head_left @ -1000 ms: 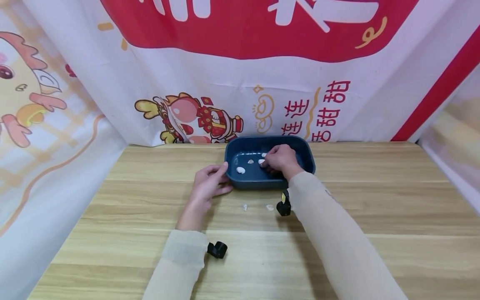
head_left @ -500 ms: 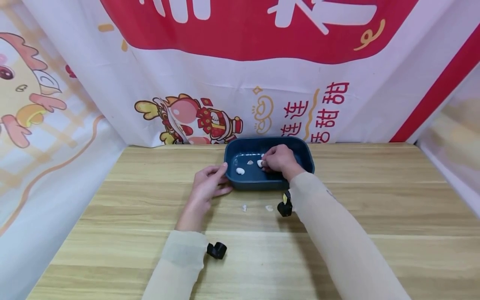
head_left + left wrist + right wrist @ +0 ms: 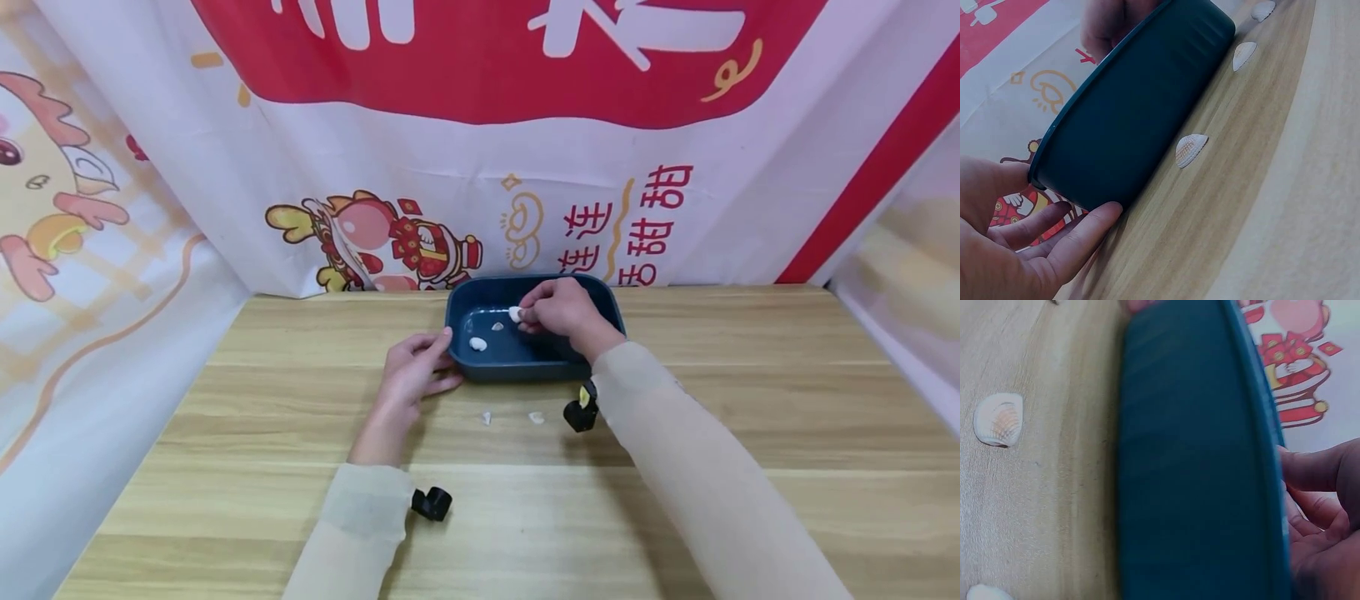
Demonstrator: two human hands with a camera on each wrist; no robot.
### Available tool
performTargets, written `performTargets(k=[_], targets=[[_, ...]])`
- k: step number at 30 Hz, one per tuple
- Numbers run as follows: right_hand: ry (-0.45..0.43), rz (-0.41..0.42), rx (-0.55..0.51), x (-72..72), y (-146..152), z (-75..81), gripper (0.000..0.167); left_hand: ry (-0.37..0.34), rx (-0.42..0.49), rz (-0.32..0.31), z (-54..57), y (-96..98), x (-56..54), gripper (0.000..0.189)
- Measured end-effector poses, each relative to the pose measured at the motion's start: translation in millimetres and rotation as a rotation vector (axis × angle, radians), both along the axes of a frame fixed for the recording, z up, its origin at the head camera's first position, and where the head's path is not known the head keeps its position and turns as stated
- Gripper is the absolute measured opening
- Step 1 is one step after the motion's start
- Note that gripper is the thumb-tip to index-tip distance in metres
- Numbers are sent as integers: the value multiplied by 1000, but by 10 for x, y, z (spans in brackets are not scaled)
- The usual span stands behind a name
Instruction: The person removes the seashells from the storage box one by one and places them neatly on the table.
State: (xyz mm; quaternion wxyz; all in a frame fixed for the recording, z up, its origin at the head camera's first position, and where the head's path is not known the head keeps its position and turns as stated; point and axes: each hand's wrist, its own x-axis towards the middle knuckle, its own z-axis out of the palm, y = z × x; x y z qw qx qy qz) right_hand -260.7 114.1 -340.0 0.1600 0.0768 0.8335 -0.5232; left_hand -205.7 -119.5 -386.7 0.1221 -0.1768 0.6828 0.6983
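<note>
A dark blue rectangular box (image 3: 510, 372) stands at the back of the wooden table. My left hand (image 3: 408, 371) touches its left end, thumb at the rim and fairly straight fingers against the outer wall, as the left wrist view shows. Inside the box, my right hand (image 3: 558, 310) pinches a white seashell (image 3: 514, 314) between thumb and fingertips. A larger white shell (image 3: 477, 343) and a small brownish shell (image 3: 497, 327) lie on the box floor. The near wall hides the right hand's fingertips in the right wrist view.
On the table before the box lie two small shells, a left one (image 3: 486, 417) and a right one (image 3: 536, 417). Another shell (image 3: 1263, 10) shows farther right in the left wrist view. A printed cloth (image 3: 360, 158) hangs right behind the box.
My right hand has lifted slightly from the box floor with the white shell in its fingers. The left hand stays at the box's left end.
</note>
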Motion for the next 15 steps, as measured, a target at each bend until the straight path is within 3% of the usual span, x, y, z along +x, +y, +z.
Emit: performTargets(k=[15], targets=[[-6,58,-260,320,286,198,28,5,2,-2,4,-4,0,46]])
